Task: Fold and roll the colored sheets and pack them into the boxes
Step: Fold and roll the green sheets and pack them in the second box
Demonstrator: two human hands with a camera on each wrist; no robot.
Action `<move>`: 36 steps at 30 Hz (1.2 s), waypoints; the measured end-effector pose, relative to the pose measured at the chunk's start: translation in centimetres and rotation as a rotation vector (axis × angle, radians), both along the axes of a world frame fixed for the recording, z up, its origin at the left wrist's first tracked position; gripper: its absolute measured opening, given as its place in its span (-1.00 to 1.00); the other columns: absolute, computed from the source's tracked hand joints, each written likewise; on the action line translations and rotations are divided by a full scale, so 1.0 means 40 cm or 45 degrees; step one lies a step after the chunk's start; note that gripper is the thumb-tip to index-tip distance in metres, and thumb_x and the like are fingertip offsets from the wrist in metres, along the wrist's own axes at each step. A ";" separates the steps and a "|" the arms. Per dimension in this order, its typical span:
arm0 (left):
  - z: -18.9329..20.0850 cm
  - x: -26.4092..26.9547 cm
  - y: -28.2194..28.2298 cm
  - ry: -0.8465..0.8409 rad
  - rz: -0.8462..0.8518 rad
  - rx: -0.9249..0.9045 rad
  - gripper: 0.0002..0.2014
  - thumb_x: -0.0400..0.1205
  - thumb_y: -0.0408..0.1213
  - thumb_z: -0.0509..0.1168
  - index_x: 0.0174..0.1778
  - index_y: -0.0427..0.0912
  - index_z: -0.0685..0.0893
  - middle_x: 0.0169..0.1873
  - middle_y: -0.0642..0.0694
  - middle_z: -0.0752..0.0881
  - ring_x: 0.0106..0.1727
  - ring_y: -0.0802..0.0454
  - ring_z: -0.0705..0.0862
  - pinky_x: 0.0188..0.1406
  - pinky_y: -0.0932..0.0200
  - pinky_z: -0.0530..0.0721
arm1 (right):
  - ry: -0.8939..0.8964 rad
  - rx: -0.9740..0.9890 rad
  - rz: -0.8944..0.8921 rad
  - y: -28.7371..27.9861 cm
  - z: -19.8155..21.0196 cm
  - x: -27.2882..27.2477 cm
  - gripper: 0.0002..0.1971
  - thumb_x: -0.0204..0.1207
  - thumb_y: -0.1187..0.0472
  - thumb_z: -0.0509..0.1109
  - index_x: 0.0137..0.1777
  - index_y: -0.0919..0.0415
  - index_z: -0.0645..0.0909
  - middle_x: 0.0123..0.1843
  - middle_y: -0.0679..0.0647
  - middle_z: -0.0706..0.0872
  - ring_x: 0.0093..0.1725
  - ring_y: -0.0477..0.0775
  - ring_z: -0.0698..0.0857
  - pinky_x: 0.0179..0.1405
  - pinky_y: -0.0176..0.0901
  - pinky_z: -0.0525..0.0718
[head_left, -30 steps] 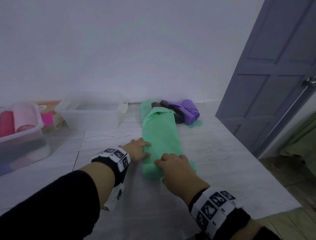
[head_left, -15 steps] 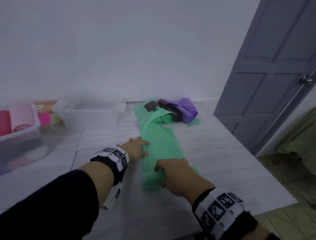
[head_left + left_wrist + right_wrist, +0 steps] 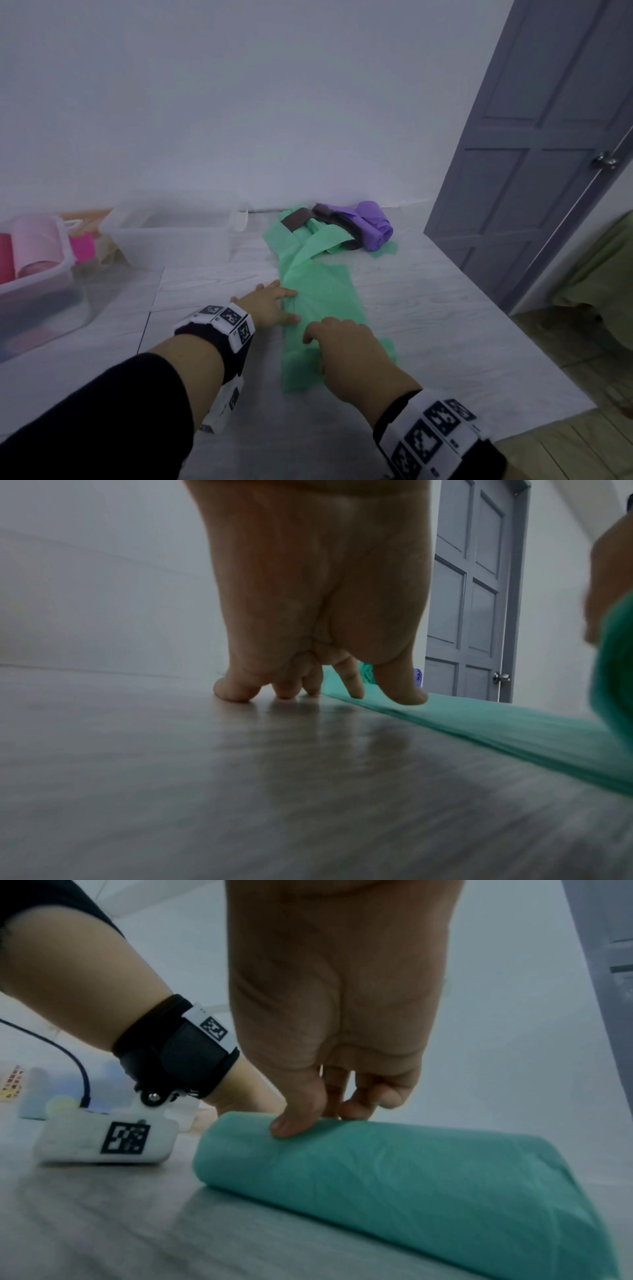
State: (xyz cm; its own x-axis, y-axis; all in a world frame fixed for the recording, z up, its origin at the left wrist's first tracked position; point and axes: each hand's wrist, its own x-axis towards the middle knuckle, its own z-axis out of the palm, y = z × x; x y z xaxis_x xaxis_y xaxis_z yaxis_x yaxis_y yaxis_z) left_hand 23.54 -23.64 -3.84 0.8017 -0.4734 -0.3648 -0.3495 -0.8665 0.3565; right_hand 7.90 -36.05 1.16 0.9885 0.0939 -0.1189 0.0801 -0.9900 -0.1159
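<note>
Mid-roll near the bench's front edge: the right hand curls thumb and fingers over the rolled near end of the green sheet while the left hand, fingers straight, pins its left border; next, likely, rolling onward toward the far edge

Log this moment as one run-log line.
step: rolling green sheet | right hand: grips rolled end | left hand: fingertips press sheet's left edge and table | far end: unrolled | boxes: not yet packed
</note>
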 end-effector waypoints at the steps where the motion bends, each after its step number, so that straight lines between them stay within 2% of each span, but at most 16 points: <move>1: 0.000 0.001 0.001 0.001 -0.005 -0.001 -0.29 0.54 0.22 0.31 0.59 0.25 0.21 0.68 -0.02 -0.08 0.68 -0.16 -0.10 0.57 -0.35 0.01 | -0.022 0.020 -0.020 0.002 0.002 -0.002 -0.66 0.55 0.26 0.31 0.31 0.00 0.49 0.24 0.05 0.57 0.18 0.16 0.56 0.16 -0.03 0.44; 6: 0.001 0.001 0.002 0.004 -0.016 0.010 -0.27 0.54 0.19 0.33 0.60 0.23 0.19 0.68 -0.02 -0.08 0.68 -0.16 -0.10 0.56 -0.38 0.02 | -0.021 -0.027 -0.048 0.007 0.005 -0.005 -0.66 0.56 0.25 0.25 0.31 0.01 0.54 0.24 0.02 0.61 0.25 0.15 0.46 0.16 0.02 0.41; 10: 0.001 -0.007 -0.003 -0.027 0.015 -0.013 -0.40 0.61 0.15 0.24 0.58 0.21 0.25 0.67 0.03 0.01 0.67 -0.11 -0.01 0.56 -0.37 0.06 | 0.029 -0.071 -0.036 0.007 0.001 -0.008 -0.60 0.52 0.13 0.35 0.36 -0.02 0.49 0.26 0.00 0.59 0.27 0.14 0.42 0.21 0.07 0.38; 12: 0.004 -0.015 -0.007 -0.038 0.020 0.015 -0.46 0.66 0.14 0.15 0.58 0.24 0.23 0.67 0.04 -0.01 0.68 -0.12 -0.04 0.54 -0.44 0.03 | 0.055 -0.080 -0.037 0.005 -0.003 -0.010 -0.58 0.52 0.15 0.38 0.38 -0.04 0.48 0.27 0.00 0.60 0.27 0.14 0.43 0.23 0.08 0.37; 14: 0.007 -0.022 -0.014 -0.055 0.006 0.087 -0.48 0.69 0.14 0.07 0.59 0.28 0.17 0.68 -0.01 -0.08 0.68 -0.17 -0.08 0.52 -0.49 0.01 | 0.061 -0.065 -0.035 0.001 -0.009 -0.016 -0.57 0.52 0.18 0.38 0.39 -0.05 0.49 0.28 0.00 0.60 0.28 0.15 0.43 0.22 0.08 0.37; 18: 0.022 -0.015 -0.045 -0.072 0.033 0.229 -0.50 0.72 0.14 -0.05 0.62 0.28 0.10 0.66 -0.24 -0.13 0.66 -0.26 -0.01 0.56 -0.42 0.03 | 0.030 -0.007 -0.023 -0.011 -0.021 -0.028 -0.55 0.51 0.18 0.35 0.40 -0.06 0.48 0.30 -0.02 0.60 0.30 0.15 0.41 0.21 0.03 0.34; 21: 0.032 0.012 -0.086 -0.169 -0.047 0.361 -0.49 0.73 0.11 -0.07 0.63 0.26 0.07 0.67 -0.21 -0.14 0.67 -0.20 -0.10 0.53 -0.46 -0.10 | 0.028 0.026 -0.017 -0.014 -0.025 -0.027 -0.56 0.51 0.16 0.36 0.40 -0.05 0.49 0.31 -0.04 0.60 0.29 0.14 0.40 0.21 0.02 0.32; 23: 0.043 0.039 -0.108 -0.171 -0.044 0.345 -0.48 0.73 0.07 -0.03 0.64 0.17 0.11 0.67 -0.20 -0.06 0.67 -0.18 -0.03 0.54 -0.42 -0.06 | 0.030 0.049 -0.012 -0.017 -0.028 -0.027 -0.56 0.50 0.15 0.36 0.40 -0.06 0.48 0.32 -0.04 0.58 0.30 0.14 0.39 0.20 0.02 0.30; 26: 0.055 0.084 -0.120 -0.214 0.077 0.084 -0.55 0.69 -0.12 0.13 0.51 -0.10 0.36 0.48 -0.28 0.39 0.45 -0.23 0.42 0.48 -0.25 0.30 | 0.041 0.074 0.004 -0.023 -0.033 -0.029 -0.54 0.50 0.11 0.37 0.42 -0.08 0.47 0.34 -0.05 0.56 0.33 0.13 0.37 0.20 0.01 0.27; 28: 0.056 0.111 -0.121 -0.190 0.246 -0.266 -0.68 0.62 -0.31 0.23 0.28 -0.29 0.56 0.24 -0.32 0.60 0.20 -0.25 0.61 0.25 -0.04 0.56 | 0.035 0.084 0.010 -0.027 -0.036 -0.031 -0.53 0.50 0.10 0.39 0.41 -0.09 0.47 0.35 -0.06 0.56 0.33 0.13 0.36 0.20 0.00 0.27; 29: 0.053 0.125 -0.120 -0.144 0.370 -0.461 -0.69 0.58 -0.36 0.28 0.24 -0.33 0.61 0.18 -0.32 0.66 0.16 -0.23 0.65 0.18 0.04 0.60 | 0.030 0.088 0.011 -0.028 -0.039 -0.031 -0.53 0.49 0.09 0.39 0.41 -0.09 0.47 0.34 -0.06 0.56 0.33 0.12 0.36 0.19 0.00 0.26; 30: 0.051 0.138 -0.118 -0.071 0.495 -0.660 -0.64 0.55 -0.39 0.34 0.27 -0.33 0.61 0.18 -0.30 0.68 0.16 -0.22 0.67 0.19 0.05 0.62 | 0.026 0.094 0.012 -0.029 -0.040 -0.031 -0.53 0.49 0.08 0.40 0.41 -0.09 0.47 0.34 -0.07 0.56 0.33 0.12 0.36 0.19 0.00 0.26; 32: 0.049 0.165 -0.118 0.139 0.668 -1.018 -0.40 0.49 -0.47 0.43 0.47 -0.28 0.44 0.22 -0.31 0.66 0.14 -0.22 0.68 0.19 -0.06 0.65 | 0.032 0.104 0.016 -0.030 -0.043 -0.030 -0.53 0.49 0.07 0.40 0.41 -0.09 0.47 0.35 -0.07 0.56 0.34 0.11 0.35 0.19 -0.01 0.25; 34: 0.058 0.190 -0.122 0.335 0.778 -1.183 -0.23 0.51 -0.54 0.41 0.61 -0.19 0.23 0.04 -0.32 0.68 -0.18 -0.12 0.66 -0.18 0.02 0.65 | 0.038 0.115 0.018 -0.032 -0.044 -0.027 -0.52 0.48 0.07 0.42 0.41 -0.08 0.48 0.34 -0.07 0.56 0.34 0.10 0.36 0.20 -0.01 0.25; 35: 0.066 0.205 -0.125 0.360 0.808 -1.185 -0.23 0.53 -0.54 0.38 0.63 -0.16 0.20 -0.12 -0.28 0.67 -0.32 -0.04 0.58 -0.36 0.12 0.55 | 0.039 0.121 0.017 -0.033 -0.044 -0.026 -0.52 0.47 0.06 0.42 0.40 -0.08 0.48 0.34 -0.07 0.57 0.33 0.10 0.36 0.20 -0.02 0.25; 36: 0.073 0.221 -0.126 0.336 0.818 -1.150 -0.27 0.55 -0.53 0.35 0.62 -0.13 0.21 -0.22 -0.22 0.63 -0.37 0.00 0.52 -0.42 0.16 0.48 | 0.037 0.124 0.018 -0.033 -0.045 -0.025 -0.52 0.47 0.06 0.42 0.40 -0.09 0.49 0.34 -0.08 0.57 0.33 0.09 0.36 0.19 -0.02 0.25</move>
